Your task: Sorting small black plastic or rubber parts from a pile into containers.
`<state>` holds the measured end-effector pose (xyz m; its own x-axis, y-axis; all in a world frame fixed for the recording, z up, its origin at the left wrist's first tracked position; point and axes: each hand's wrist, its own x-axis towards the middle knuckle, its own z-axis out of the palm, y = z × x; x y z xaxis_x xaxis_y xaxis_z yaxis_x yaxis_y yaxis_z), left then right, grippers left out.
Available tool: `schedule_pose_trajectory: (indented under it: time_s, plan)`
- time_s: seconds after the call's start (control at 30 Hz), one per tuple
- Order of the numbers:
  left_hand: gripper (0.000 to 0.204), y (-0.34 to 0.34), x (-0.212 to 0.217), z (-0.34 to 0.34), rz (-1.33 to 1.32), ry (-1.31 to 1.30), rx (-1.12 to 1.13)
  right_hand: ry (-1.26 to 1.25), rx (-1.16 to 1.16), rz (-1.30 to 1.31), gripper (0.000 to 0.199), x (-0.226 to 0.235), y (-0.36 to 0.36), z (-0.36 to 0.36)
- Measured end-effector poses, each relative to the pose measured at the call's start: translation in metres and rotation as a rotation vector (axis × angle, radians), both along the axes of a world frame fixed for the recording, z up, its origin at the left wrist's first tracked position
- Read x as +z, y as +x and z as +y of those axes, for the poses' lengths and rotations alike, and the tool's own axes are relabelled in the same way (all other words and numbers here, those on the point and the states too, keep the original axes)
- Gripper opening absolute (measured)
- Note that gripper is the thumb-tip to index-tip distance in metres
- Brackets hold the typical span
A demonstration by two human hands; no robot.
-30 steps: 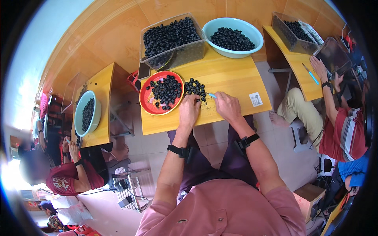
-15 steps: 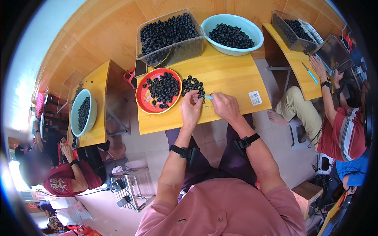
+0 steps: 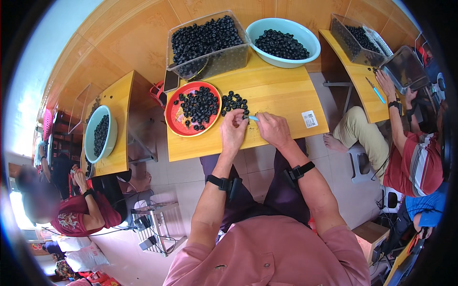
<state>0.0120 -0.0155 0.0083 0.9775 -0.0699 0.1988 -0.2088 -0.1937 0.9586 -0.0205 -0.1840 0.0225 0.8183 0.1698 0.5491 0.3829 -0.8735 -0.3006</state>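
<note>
My left hand (image 3: 233, 131) is closed, its thumb and fingertips pinching a small black round part (image 3: 245, 114) just above the wooden table. Around a light-blue handle (image 3: 253, 118), probably of a small knife, my right hand (image 3: 273, 129) is closed; the tool's working end meets the part between my hands and is too small to make out. Beyond my left fingers lies a loose pile of black ring-like parts (image 3: 232, 100), some showing a hole. To its left a red plate (image 3: 172, 121) with a yellow rim carries more of them.
A clear plastic bin (image 3: 224, 60) and a pale-blue basin (image 3: 281, 62), both full of black parts, stand at the table's far edge, near a phone (image 3: 171, 81). Co-workers sit at tables on both sides; a blue-handled knife (image 3: 376, 90) lies on the right one.
My hands stay together at the same spot, with only slight finger movement around the part. The whole view has shifted a little.
</note>
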Motion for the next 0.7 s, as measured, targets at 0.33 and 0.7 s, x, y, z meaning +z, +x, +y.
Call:
schedule_pose_trajectory:
  time_s: [0.33, 0.7]
  plan:
    - [0.029, 0.002, -0.007, 0.001, 0.057, -0.232, -0.036, -0.013, -0.016, 0.04, 0.013, 0.0, 0.002, 0.0]
    - [0.024, -0.001, -0.004, 0.013, -0.107, -0.039, 0.076, 0.004, -0.127, 0.047, 0.012, -0.002, 0.005, 0.001]
